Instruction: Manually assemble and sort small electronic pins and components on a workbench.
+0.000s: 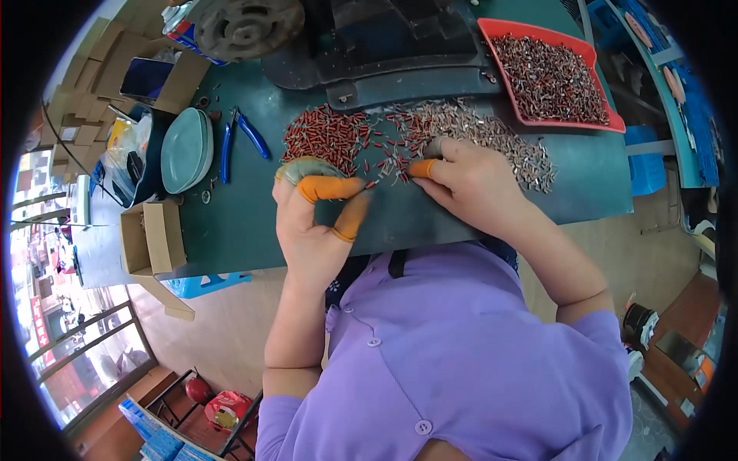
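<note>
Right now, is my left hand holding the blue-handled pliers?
No, the blue-handled pliers lie on the green table, clearly apart from your left hand.

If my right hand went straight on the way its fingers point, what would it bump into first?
Probably the small loose pieces just to the left of your right hand, though its height is hard to judge.

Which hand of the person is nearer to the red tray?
Right. The right hand is at the lower left of the red tray; the left hand is farther left.
</note>
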Demonstrator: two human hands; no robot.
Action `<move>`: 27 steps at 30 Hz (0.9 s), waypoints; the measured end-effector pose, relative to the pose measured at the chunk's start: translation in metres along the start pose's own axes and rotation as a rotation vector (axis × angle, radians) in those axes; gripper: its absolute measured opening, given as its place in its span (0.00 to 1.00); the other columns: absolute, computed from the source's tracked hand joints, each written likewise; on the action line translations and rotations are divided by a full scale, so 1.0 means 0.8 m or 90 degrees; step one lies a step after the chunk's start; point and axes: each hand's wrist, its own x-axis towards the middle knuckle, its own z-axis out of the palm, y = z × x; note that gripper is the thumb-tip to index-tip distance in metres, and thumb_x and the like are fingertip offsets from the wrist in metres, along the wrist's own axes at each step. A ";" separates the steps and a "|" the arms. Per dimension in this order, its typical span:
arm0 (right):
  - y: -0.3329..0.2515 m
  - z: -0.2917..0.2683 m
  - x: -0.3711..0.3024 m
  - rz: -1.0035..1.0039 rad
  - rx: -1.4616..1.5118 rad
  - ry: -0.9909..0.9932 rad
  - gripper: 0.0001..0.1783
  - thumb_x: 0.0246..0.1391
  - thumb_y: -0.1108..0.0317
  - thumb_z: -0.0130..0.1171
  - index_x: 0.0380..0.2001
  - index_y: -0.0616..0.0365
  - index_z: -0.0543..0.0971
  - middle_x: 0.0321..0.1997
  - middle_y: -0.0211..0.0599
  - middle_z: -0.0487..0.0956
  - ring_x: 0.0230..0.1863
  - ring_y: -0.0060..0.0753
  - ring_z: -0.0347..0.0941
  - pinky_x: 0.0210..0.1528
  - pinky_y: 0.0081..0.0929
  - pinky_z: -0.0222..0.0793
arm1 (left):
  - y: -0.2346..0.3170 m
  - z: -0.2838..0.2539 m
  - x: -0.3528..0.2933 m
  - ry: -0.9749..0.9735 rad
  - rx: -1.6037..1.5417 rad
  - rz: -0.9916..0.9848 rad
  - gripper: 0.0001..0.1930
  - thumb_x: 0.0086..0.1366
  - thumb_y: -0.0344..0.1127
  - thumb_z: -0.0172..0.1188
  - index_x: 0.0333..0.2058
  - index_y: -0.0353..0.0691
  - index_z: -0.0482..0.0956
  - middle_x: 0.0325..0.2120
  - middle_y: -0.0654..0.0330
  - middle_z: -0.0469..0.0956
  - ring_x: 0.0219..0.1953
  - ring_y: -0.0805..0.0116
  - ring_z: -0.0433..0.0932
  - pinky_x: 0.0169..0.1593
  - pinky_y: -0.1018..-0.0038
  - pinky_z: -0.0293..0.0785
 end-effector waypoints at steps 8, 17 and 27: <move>-0.006 -0.001 0.000 0.002 -0.008 0.041 0.07 0.47 0.66 0.65 0.31 0.50 0.80 0.28 0.31 0.71 0.29 0.35 0.73 0.29 0.31 0.70 | -0.004 -0.002 -0.007 0.035 0.031 -0.032 0.12 0.52 0.17 0.64 0.36 0.36 0.77 0.37 0.62 0.70 0.41 0.71 0.71 0.50 0.77 0.64; -0.001 0.003 0.004 -0.040 -0.024 -0.012 0.07 0.46 0.65 0.66 0.28 0.51 0.79 0.31 0.32 0.72 0.31 0.37 0.74 0.31 0.32 0.71 | -0.003 -0.002 -0.010 0.103 -0.005 -0.075 0.11 0.47 0.23 0.70 0.31 0.42 0.81 0.33 0.64 0.76 0.41 0.65 0.70 0.50 0.72 0.62; -0.006 0.002 0.024 -0.092 -0.059 -0.052 0.07 0.48 0.64 0.64 0.29 0.52 0.78 0.30 0.31 0.71 0.32 0.37 0.74 0.32 0.32 0.71 | -0.005 -0.004 -0.012 0.070 0.008 -0.057 0.12 0.50 0.22 0.68 0.33 0.40 0.79 0.35 0.63 0.74 0.42 0.67 0.71 0.50 0.74 0.63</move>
